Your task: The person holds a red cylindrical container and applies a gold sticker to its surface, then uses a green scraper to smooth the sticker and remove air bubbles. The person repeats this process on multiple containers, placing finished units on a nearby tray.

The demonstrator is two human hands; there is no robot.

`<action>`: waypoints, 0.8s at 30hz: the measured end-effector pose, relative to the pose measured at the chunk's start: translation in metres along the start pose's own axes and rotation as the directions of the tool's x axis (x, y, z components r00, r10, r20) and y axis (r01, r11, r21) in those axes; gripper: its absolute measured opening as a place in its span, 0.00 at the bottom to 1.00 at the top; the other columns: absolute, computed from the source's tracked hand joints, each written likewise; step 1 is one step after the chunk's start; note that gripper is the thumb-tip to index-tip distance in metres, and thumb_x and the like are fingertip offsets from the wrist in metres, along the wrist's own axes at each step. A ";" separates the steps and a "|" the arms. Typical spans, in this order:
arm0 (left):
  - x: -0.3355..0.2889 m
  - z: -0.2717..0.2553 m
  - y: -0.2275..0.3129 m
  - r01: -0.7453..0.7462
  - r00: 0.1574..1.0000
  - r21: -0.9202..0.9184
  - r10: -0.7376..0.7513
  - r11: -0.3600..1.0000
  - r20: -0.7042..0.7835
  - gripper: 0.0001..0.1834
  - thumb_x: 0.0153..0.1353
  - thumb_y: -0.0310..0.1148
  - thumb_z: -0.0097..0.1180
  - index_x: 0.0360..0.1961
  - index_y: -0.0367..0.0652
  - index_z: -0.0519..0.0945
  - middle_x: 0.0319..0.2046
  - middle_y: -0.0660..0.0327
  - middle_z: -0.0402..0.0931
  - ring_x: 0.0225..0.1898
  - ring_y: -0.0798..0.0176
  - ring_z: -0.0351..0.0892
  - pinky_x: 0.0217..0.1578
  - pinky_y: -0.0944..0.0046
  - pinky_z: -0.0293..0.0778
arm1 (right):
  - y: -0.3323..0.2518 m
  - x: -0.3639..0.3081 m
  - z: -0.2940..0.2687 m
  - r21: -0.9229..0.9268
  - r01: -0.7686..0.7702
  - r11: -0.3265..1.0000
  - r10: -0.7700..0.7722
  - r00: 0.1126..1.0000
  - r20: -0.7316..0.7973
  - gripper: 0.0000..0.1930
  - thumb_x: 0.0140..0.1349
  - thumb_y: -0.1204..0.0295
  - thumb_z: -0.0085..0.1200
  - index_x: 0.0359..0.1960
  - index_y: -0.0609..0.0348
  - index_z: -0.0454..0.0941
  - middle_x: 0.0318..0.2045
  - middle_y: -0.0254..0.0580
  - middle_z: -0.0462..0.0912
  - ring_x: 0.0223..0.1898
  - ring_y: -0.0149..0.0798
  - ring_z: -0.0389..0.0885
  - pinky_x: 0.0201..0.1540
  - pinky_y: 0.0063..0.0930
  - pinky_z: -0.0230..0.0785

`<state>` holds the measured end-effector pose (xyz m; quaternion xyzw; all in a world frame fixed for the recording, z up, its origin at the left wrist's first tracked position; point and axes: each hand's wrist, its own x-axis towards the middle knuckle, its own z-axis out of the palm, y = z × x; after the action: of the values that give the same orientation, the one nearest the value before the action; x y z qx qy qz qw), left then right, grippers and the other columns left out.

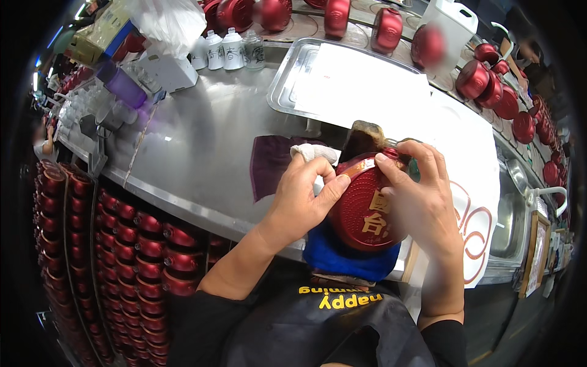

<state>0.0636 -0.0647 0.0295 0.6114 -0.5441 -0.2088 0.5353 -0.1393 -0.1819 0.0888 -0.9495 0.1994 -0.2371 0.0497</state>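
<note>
A round, flat red bottle (353, 215) with raised dots and gold characters leans on a blue cushion (372, 266) close to my body. Along its upper rim lies a narrow orange-gold strip (361, 167). My left hand (299, 199) is closed, its thumb pressing the strip's left end and a white cloth wrap (317, 153) around a finger. My right hand (428, 199) curls around the bottle's right side, thumb on the strip's other end. Its palm hides part of the gold characters. Just beyond the bottle is a dark block with a brownish, worn top (365, 132).
A dark purple cloth (267, 169) lies left of my hands on the metal bench (202, 131). White sheets (361, 79) cover a metal tray (282, 82) ahead. Several red bottles (387, 30) line the far shelf; more fill racks (143, 263) at lower left. A sink (506, 229) is at right.
</note>
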 end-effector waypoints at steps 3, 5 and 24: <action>-0.003 -0.001 0.001 0.000 1.000 -0.039 -0.001 0.999 -0.018 0.19 0.70 0.42 0.63 0.31 0.36 0.79 0.38 0.48 0.75 0.39 0.51 0.75 0.42 0.55 0.73 | -0.001 0.004 0.000 -0.030 0.019 0.999 -0.019 1.000 0.005 0.24 0.54 0.73 0.68 0.55 0.51 0.84 0.55 0.48 0.75 0.59 0.54 0.74 0.57 0.48 0.72; -0.006 -0.001 0.001 0.049 0.999 -0.072 -0.049 0.996 0.004 0.18 0.71 0.42 0.62 0.31 0.36 0.80 0.40 0.49 0.76 0.42 0.53 0.74 0.45 0.56 0.72 | -0.001 0.005 0.000 -0.041 0.019 0.999 -0.019 1.000 0.009 0.24 0.53 0.73 0.69 0.55 0.51 0.84 0.55 0.49 0.75 0.59 0.54 0.74 0.56 0.48 0.72; -0.045 -0.006 0.005 0.061 0.996 -0.068 -0.056 0.996 0.065 0.11 0.67 0.35 0.65 0.31 0.39 0.83 0.57 0.45 0.73 0.58 0.50 0.72 0.61 0.55 0.67 | -0.011 0.014 0.000 -0.068 0.066 0.995 -0.064 0.998 0.028 0.25 0.49 0.77 0.69 0.53 0.51 0.85 0.51 0.45 0.77 0.56 0.53 0.75 0.56 0.48 0.73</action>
<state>0.0517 -0.0214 0.0211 0.6012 -0.5349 -0.2623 0.5325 -0.1235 -0.1773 0.0969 -0.9596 0.1756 -0.2195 0.0116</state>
